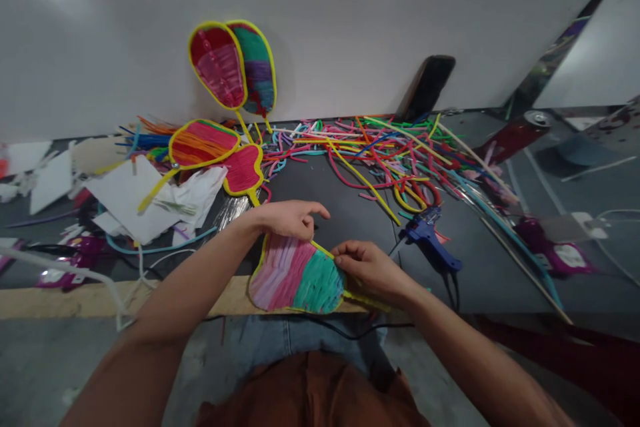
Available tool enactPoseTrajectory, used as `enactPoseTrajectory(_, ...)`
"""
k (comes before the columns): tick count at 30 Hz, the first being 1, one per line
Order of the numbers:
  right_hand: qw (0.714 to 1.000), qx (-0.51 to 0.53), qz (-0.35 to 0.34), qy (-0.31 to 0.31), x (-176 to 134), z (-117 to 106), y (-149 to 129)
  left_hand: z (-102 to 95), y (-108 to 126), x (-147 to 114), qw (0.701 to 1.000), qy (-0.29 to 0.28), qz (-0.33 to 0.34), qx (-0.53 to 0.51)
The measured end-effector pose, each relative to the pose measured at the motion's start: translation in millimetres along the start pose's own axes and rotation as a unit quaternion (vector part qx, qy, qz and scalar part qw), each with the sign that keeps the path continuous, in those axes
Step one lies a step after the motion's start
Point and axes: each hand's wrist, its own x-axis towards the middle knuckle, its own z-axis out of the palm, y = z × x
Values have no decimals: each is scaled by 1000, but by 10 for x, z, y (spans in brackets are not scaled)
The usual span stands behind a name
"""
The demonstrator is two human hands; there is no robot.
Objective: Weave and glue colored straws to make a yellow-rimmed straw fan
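A paddle-shaped fan (305,277) of pipe cleaners, in lilac, pink and teal bands with a yellow rim, lies tilted at the table's front edge. My right hand (367,268) pinches its rim at the right, near the yellow handle, which the hand partly covers. Over the fan's upper edge is my left hand (290,219), index finger stretched out and thumb apart from it; the other fingers are curled and partly hidden. A blue glue gun (431,240) lies to the right of my right hand.
Loose pipe cleaners (360,150) are heaped along the wall. Finished fans (217,65) lean there at left, with another orange-red fan (205,143) below. A phone (427,88) leans on the wall. White paper scraps (140,197) lie left; a red can (520,133) stands tilted right.
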Motion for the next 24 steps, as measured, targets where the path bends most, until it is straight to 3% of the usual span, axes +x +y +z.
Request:
enactPoseTrajectory(8, 999, -45, -26, -5, 22, 54, -77, 24, -7, -15, 999, -5, 11, -48)
enactPoseTrajectory(18, 995, -87, -39, 17, 145, 174, -121, 22, 91, -81, 1000, -3, 9, 10)
enactPoseTrajectory(21, 995, -89, -41, 17, 148, 173, -118, -25, 111, -146, 999, 33, 11, 10)
enactPoseTrajectory(24, 995, -93, -43, 20, 141, 163, -113, -84, 92, -243, 994, 106, 5, -29)
